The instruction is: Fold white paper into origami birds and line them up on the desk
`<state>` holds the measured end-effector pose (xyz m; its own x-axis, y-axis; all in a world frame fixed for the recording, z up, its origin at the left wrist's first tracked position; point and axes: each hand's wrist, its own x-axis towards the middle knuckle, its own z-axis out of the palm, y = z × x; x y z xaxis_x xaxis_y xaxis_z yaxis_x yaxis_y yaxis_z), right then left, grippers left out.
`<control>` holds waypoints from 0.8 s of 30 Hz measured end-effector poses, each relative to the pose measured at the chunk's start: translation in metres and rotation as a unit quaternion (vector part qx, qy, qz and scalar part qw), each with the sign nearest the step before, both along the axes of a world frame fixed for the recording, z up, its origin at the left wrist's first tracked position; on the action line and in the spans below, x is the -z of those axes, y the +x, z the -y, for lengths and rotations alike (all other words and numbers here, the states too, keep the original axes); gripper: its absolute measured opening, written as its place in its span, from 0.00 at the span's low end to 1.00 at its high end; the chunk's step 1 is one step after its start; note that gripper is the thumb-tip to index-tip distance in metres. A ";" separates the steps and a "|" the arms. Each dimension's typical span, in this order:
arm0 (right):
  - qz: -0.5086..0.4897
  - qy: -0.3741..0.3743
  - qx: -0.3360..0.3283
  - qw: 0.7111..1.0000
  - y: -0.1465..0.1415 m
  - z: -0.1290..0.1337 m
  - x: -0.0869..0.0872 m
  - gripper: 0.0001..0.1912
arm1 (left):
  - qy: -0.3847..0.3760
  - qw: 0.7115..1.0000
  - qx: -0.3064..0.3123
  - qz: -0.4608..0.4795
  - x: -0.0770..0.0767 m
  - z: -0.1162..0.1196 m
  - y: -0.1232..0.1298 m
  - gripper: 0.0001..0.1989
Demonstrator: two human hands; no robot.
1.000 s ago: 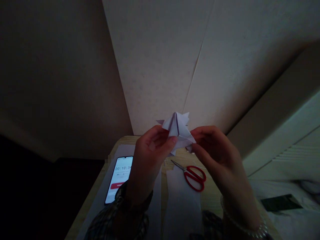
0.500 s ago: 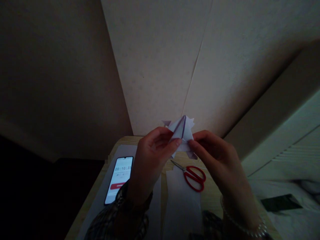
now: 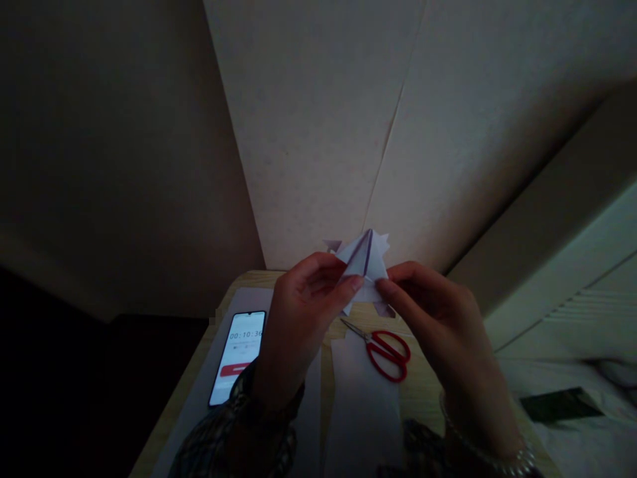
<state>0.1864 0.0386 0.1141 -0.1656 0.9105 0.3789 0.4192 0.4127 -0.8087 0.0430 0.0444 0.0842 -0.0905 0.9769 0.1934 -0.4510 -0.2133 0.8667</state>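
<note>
Dim rm, wood table (image 3: 418, 398) below. Your L hand (image 3: 307, 305) & R hand (image 3: 435, 305) hold folded paper (image 3: 365, 265) btwn them, pinched closed: L nr mid, R at right corner; peak points away.

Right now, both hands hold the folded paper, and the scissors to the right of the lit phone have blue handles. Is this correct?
Not blue: the head view shows the scissors with red handles. The rest holds: the left hand and right hand hold the folded paper, and the scissors lie right of the lit phone.
</note>
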 end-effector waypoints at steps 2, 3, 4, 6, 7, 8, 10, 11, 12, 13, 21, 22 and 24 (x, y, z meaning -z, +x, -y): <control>-0.001 0.003 0.004 1.000 0.000 0.000 0.000 0.05 | -0.003 1.000 0.003 -0.002 0.000 0.001 0.000 0.05; -0.002 0.004 0.005 1.000 0.000 0.000 0.001 0.05 | -0.004 1.000 0.004 -0.003 -0.001 0.001 0.000 0.05; -0.003 0.005 0.006 1.000 0.000 0.000 0.001 0.05 | -0.004 1.000 0.004 -0.003 -0.001 0.001 0.000 0.05; -0.002 0.007 0.005 1.000 0.000 -0.001 0.002 0.05 | -0.006 1.000 0.001 -0.003 -0.001 0.001 0.000 0.06; -0.001 0.007 0.004 1.000 0.000 -0.001 0.002 0.05 | -0.007 1.000 0.000 -0.003 -0.001 0.001 0.000 0.06; -0.001 0.007 0.004 1.000 0.000 -0.001 0.002 0.06 | -0.008 1.000 0.001 -0.004 -0.002 0.002 0.000 0.05; 0.002 0.008 0.002 1.000 0.000 0.000 0.001 0.06 | -0.012 1.000 0.005 -0.007 -0.002 0.002 0.000 0.05; 0.003 0.010 0.003 1.000 0.000 0.000 0.000 0.06 | -0.015 1.000 0.006 -0.007 -0.002 0.002 0.000 0.06; 0.004 0.011 0.004 1.000 0.000 0.001 0.000 0.05 | -0.016 1.000 0.007 -0.007 -0.001 0.002 0.001 0.06; 0.005 0.011 0.006 1.000 -0.001 0.001 -0.001 0.05 | -0.017 1.000 0.008 -0.005 0.000 0.001 0.001 0.06; -0.015 0.011 0.014 1.000 0.000 0.004 -0.001 0.05 | -0.021 0.999 0.028 0.028 0.005 -0.001 0.004 0.07; -0.013 0.012 0.012 1.000 0.001 0.003 0.000 0.05 | -0.023 0.999 0.031 0.031 0.004 -0.001 0.005 0.07; -0.006 0.012 0.008 1.000 0.001 0.001 0.000 0.05 | -0.026 0.999 0.032 0.033 0.003 -0.001 0.006 0.06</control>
